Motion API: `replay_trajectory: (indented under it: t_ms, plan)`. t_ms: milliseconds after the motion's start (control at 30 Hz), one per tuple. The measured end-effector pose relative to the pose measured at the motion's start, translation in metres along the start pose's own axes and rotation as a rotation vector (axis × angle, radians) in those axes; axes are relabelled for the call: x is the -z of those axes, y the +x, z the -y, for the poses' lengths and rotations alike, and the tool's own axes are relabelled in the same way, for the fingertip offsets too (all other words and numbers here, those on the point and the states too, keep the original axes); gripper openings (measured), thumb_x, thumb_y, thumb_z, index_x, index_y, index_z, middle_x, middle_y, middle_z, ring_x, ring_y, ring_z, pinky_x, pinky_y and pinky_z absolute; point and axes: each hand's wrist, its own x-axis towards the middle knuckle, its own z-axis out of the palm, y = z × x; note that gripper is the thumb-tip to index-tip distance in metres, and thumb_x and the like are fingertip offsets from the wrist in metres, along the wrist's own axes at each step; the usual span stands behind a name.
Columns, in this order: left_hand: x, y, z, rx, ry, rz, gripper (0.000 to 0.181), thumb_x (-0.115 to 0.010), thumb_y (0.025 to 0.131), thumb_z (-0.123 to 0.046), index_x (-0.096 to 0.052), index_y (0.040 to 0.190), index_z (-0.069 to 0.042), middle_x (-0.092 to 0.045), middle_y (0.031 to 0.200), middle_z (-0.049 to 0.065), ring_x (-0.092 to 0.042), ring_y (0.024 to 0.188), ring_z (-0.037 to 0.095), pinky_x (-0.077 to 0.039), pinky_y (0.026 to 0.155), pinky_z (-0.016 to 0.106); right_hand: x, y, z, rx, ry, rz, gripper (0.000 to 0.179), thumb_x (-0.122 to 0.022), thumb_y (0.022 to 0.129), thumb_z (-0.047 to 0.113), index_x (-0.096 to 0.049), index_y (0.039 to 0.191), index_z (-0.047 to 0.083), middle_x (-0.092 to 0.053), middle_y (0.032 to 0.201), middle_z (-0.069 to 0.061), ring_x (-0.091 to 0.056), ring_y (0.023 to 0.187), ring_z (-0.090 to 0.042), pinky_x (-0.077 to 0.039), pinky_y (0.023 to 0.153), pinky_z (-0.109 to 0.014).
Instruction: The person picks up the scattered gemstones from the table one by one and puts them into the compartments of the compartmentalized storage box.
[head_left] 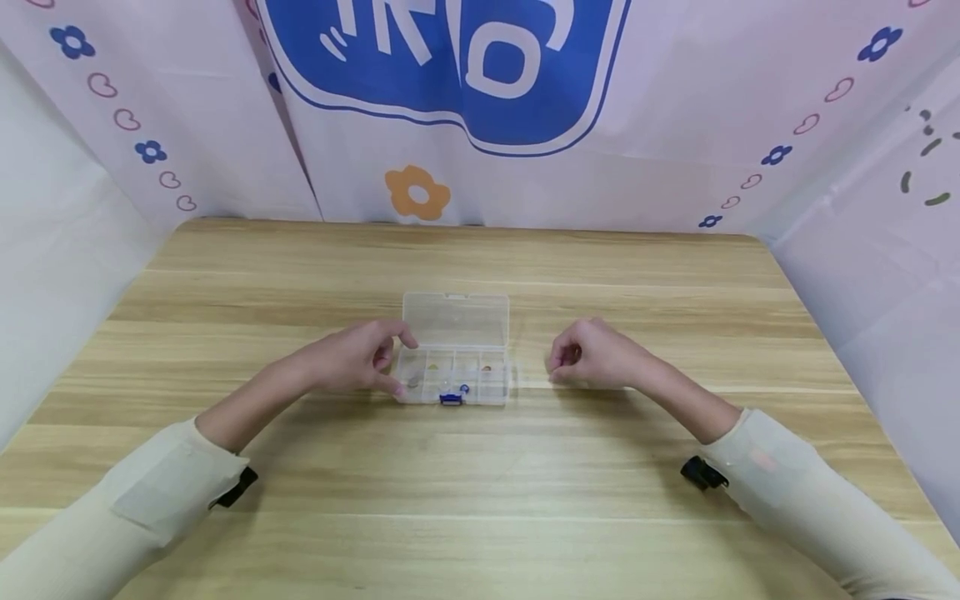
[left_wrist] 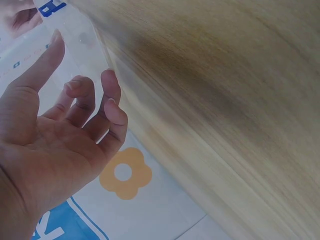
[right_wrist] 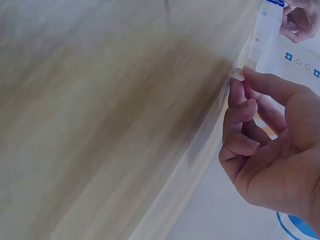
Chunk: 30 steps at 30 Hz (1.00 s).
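Observation:
A clear plastic compartment box (head_left: 492, 390) lies on the table with its lid (head_left: 456, 321) raised at the back and a blue latch (head_left: 451, 399) in front. Small pieces sit inside, among them a blue one (head_left: 464, 388) and a reddish one (head_left: 487, 368). My left hand (head_left: 358, 357) grips the box's left end, thumb at the front corner, index finger by the hinge. Right of the box, my right hand (head_left: 596, 354) has thumb and index finger brought together. Between those tips is a small whitish piece (right_wrist: 238, 74); I cannot tell its kind.
The wood-grain table (head_left: 465, 500) reaches back to a white printed cloth (head_left: 637, 183) with an orange flower (head_left: 417, 192). White cloth walls stand at both sides. A black clip-like device (head_left: 703, 473) shows at the right sleeve.

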Motion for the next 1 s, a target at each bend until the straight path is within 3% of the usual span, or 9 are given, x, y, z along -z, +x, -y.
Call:
replay_trajectory:
  t_ms: [400, 700, 1000]
  plan:
    - [-0.0001, 0.0009, 0.0002, -0.019, -0.004, 0.004, 0.056, -0.088, 0.083, -0.012, -0.058, 0.126, 0.007, -0.042, 0.064, -0.003, -0.037, 0.06, 0.011, -0.038, 0.064, 0.028, 0.0026, 0.0, 0.0015, 0.033, 0.003, -0.007, 0.007, -0.073, 0.096, 0.006, -0.08, 0.094, 0.006, -0.077, 0.092, -0.001, -0.065, 0.082, -0.013, -0.055, 0.079, -0.034]
    - [-0.0001, 0.0007, 0.0001, -0.015, -0.01, 0.01, 0.056, -0.087, 0.084, -0.011, -0.058, 0.127, 0.008, -0.043, 0.064, -0.003, -0.037, 0.06, 0.012, -0.038, 0.063, 0.028, 0.0048, 0.0006, 0.0045, 0.041, 0.057, -0.013, 0.007, -0.072, 0.097, 0.004, -0.079, 0.095, 0.005, -0.076, 0.091, -0.002, -0.063, 0.078, -0.015, -0.053, 0.074, -0.031]
    - [-0.0009, 0.0004, 0.0015, -0.026, -0.01, 0.006, 0.055, -0.087, 0.084, -0.011, -0.057, 0.126, 0.007, -0.043, 0.064, -0.003, -0.038, 0.061, 0.012, -0.039, 0.063, 0.027, 0.005, 0.0028, 0.0089, 0.039, 0.101, -0.083, 0.006, -0.073, 0.094, 0.0, -0.078, 0.093, 0.003, -0.074, 0.088, -0.005, -0.049, 0.068, -0.015, -0.04, 0.062, -0.025]
